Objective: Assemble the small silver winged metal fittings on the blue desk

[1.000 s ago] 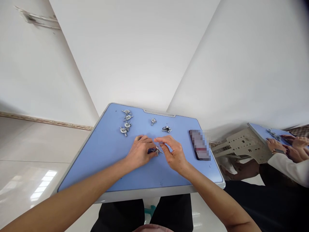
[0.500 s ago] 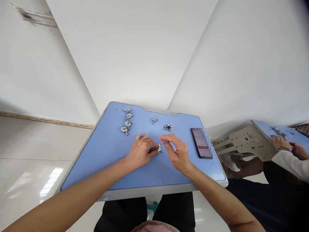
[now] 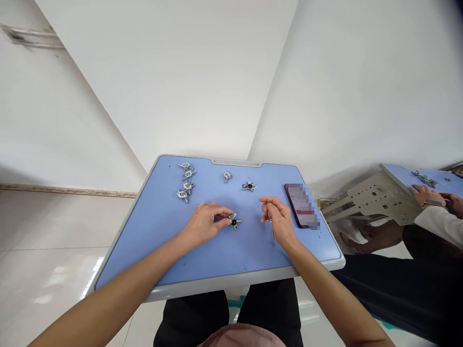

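Note:
My left hand (image 3: 208,224) is closed in a pinch on the edge of a small silver metal fitting (image 3: 235,222) with a black round centre, low over the blue desk (image 3: 213,260). To the right, my right hand (image 3: 278,219) is raised with its fingers bent. A slim, thin tool (image 3: 271,226) lies against its palm; its kind is too small to make out. Beyond the hands lies another silver fitting (image 3: 249,186) with a black centre. A smaller silver piece (image 3: 227,177) rests to its left.
Several silver metal pieces (image 3: 183,194) form a column on the desk's left. A phone (image 3: 302,207), partly blurred out, lies near the right edge. White walls (image 3: 173,86) stand behind the desk. At far right, another person's hands (image 3: 428,195) are at a second blue desk (image 3: 401,178).
My right hand has drawn away to the right from the fitting, and the slim tool now lies in its palm. My left hand still pinches the fitting, whose black centre now shows. The view has shifted slightly.

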### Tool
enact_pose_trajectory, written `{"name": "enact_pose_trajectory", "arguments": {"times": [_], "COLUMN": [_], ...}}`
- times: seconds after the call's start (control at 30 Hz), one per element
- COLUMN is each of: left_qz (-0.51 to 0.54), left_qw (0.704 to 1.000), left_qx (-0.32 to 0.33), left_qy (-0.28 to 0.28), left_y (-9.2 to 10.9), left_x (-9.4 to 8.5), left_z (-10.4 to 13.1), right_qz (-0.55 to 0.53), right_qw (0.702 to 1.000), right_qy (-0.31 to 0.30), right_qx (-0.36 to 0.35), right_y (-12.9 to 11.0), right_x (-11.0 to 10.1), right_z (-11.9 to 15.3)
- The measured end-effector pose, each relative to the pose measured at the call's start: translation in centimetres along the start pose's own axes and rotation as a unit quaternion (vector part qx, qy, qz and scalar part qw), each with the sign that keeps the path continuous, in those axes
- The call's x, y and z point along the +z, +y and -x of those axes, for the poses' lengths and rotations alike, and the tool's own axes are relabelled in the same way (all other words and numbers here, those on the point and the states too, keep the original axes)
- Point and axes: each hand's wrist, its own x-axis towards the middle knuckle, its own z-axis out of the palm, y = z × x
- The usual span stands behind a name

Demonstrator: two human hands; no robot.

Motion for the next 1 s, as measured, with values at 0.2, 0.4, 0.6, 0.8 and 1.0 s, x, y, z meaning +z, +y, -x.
{"name": "enact_pose_trajectory", "arguments": {"times": [0.2, 0.4, 0.6, 0.8, 1.0], "left_qz": [-0.06, -0.073, -0.053, -0.121, -0.228], "left_qw": [0.997, 0.995, 0.996, 0.987, 0.965], "left_qx": [0.042, 0.065, 0.062, 0.042, 0.032], "left_qy": [-0.005, 0.006, 0.029, 0.096, 0.128], "left_y": [0.4, 0.2, -0.3, -1.2, -1.9], "left_x": [-0.2, -0.1, -0.2, -0.8, -0.6], "left_z": [0.1, -0.1, -0.3, -1.0, -2.5], "right_qz": [0.385, 0.478, 0.491, 0.52, 0.538], "right_qw": [0.905, 0.859, 0.854, 0.847, 0.838], "right_qy": [-0.175, -0.171, -0.161, -0.115, -0.093], "right_qx": [-0.042, -0.064, -0.054, -0.004, 0.002], "right_y": [-0.9, -1.1, -1.2, -1.5, -1.4], "right_x": [1.5, 2.8, 2.5, 2.2, 3.8], "right_z": [1.1, 1.2, 1.0, 0.2, -2.3]}}
